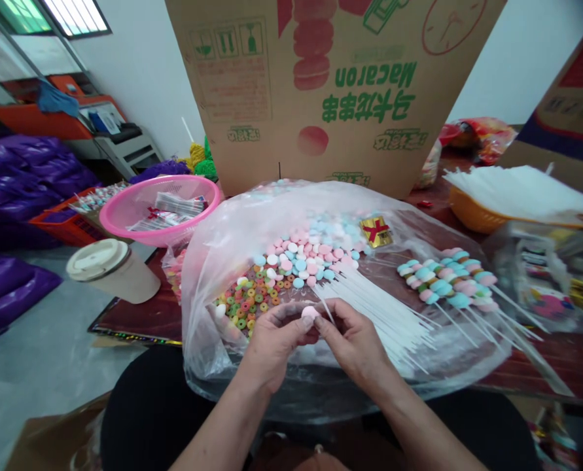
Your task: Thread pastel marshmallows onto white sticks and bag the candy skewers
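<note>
My left hand (pixel 275 338) pinches a pink round candy (pixel 309 313) between thumb and fingers. My right hand (pixel 353 338) is closed on a thin white stick (pixel 323 303) whose tip meets the candy. Both hands hover over a clear plastic bag (pixel 212 261) spread on the table. On the bag lie pink, blue and white candy discs (pixel 311 255), small coloured ring candies (pixel 249 301) and a bundle of white sticks (pixel 384 314). Several finished candy skewers (pixel 448 281) lie to the right.
A lidded paper cup (pixel 112 268) lies at the left beside a pink basket (pixel 161 206) of wrapped items. A large cardboard box (pixel 330 85) stands behind. An orange bowl (pixel 472 212) with white sticks is at the right. Purple bags (pixel 16 176) lie far left.
</note>
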`<state>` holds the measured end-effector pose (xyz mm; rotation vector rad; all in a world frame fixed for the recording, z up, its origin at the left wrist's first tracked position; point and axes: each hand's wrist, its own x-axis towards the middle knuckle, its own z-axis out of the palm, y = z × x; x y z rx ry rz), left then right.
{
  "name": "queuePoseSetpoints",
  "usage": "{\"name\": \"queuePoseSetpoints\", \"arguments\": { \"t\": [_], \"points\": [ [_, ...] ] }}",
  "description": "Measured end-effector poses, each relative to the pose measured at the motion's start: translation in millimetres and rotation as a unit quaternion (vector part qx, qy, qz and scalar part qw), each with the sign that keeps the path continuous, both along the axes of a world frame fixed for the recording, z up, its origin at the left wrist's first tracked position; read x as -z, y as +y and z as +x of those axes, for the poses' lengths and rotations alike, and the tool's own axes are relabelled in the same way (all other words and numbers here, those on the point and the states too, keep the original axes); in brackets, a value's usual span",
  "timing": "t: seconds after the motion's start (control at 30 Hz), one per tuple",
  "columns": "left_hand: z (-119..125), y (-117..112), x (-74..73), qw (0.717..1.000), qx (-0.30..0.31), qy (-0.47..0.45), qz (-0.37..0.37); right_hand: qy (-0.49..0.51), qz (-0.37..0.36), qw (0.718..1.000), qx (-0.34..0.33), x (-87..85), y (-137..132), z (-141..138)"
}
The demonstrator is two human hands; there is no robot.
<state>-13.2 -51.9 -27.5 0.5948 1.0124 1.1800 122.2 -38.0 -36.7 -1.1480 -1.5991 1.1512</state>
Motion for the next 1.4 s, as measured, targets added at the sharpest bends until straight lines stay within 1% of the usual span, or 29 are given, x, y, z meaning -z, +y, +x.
{"name": "queuePoseSetpoints", "arguments": {
  "t": [0.1, 0.17, 0.23, 0.3, 0.4, 0.47, 0.57, 0.67, 0.73, 0.83, 0.93, 1.0, 1.07, 1.1, 1.13, 1.2, 1.23, 1.27, 1.3, 1.33, 1.37, 1.4],
  "points": [
    [-1, 4, 1.2, 0.998, -0.040, 0.014, -0.035, -0.123, 0.066, 0.990, -0.017, -5.4, -6, 11],
    [0, 6, 1.6, 0.995, -0.080, 0.039, -0.037, -0.215, 0.115, 0.970, -0.024, -6.4, -13, 18],
    [2, 7, 2.2, 0.992, -0.112, 0.060, -0.025, -0.301, 0.150, 0.942, -0.022, -5.3, -20, 21],
    [5, 7, 3.1, 0.989, -0.128, 0.076, -0.006, -0.384, 0.157, 0.910, -0.012, -4.5, -26, 20],
    [8, 6, 4.4, 0.983, -0.137, 0.124, 0.021, -0.485, 0.129, 0.865, 0.003, -8.0, -29, 13],
    [9, 4, 5.8, 0.975, -0.131, 0.175, 0.045, -0.517, 0.109, 0.849, -0.005, -13.4, -29, 10],
    [10, 0, 10.4, 0.954, -0.114, 0.257, 0.101, -0.535, 0.096, 0.839, -0.016, -20.6, -29, 7],
    [15, -5, 16.9, 0.921, -0.132, 0.336, 0.146, -0.548, 0.092, 0.831, -0.004, -22.5, -31, 2],
    [20, -9, 21.0, 0.904, -0.148, 0.369, 0.155, -0.556, 0.094, 0.826, 0.007, -20.9, -31, -2],
    [25, -10, 27.0, 0.896, -0.143, 0.384, 0.169, -0.555, 0.091, 0.827, 0.009, -16.1, -28, -6],
    [25, -8, 34.2, 0.886, -0.114, 0.401, 0.203, -0.540, 0.065, 0.839, -0.008, -10.0, -26, -1],
    [25, -7, 38.7, 0.878, -0.110, 0.421, 0.199, -0.539, 0.051, 0.841, -0.021, -5.1, -28, 7],
    [30, -11, 41.2, 0.875, -0.110, 0.434, 0.181, -0.542, 0.035, 0.839, -0.025, 0.7, -30, 13],
    [33, -13, 41.2, 0.877, -0.098, 0.435, 0.180, -0.539, 0.025, 0.842, -0.022, 4.0, -31, 16],
    [35, -16, 40.3, 0.879, -0.074, 0.431, 0.189, -0.530, 0.017, 0.848, -0.016, 7.5, -31, 18],
    [33, -20, 35.3, 0.876, -0.008, 0.428, 0.224, -0.493, 0.022, 0.870, -0.003, 14.7, -28, 21],
    [27, -20, 31.6, 0.868, 0.011, 0.437, 0.238, -0.471, 0.035, 0.881, 0.002, 18.1, -25, 23],
    [19, -18, 27.7, 0.856, 0.014, 0.457, 0.241, -0.451, 0.050, 0.891, 0.006, 21.0, -22, 25],
    [8, -14, 23.8, 0.841, -0.003, 0.489, 0.231, -0.435, 0.064, 0.898, 0.012, 23.2, -20, 28],
    [-4, -8, 20.4, 0.820, -0.034, 0.533, 0.205, -0.424, 0.073, 0.902, 0.016, 24.7, -18, 30],
    [-15, -1, 18.0, 0.794, -0.053, 0.581, 0.170, -0.420, 0.075, 0.904, 0.020, 25.4, -16, 31],
    [-25, 5, 16.9, 0.761, -0.026, 0.632, 0.145, -0.419, 0.070, 0.905, 0.020, 25.4, -16, 32]
  ]
}}
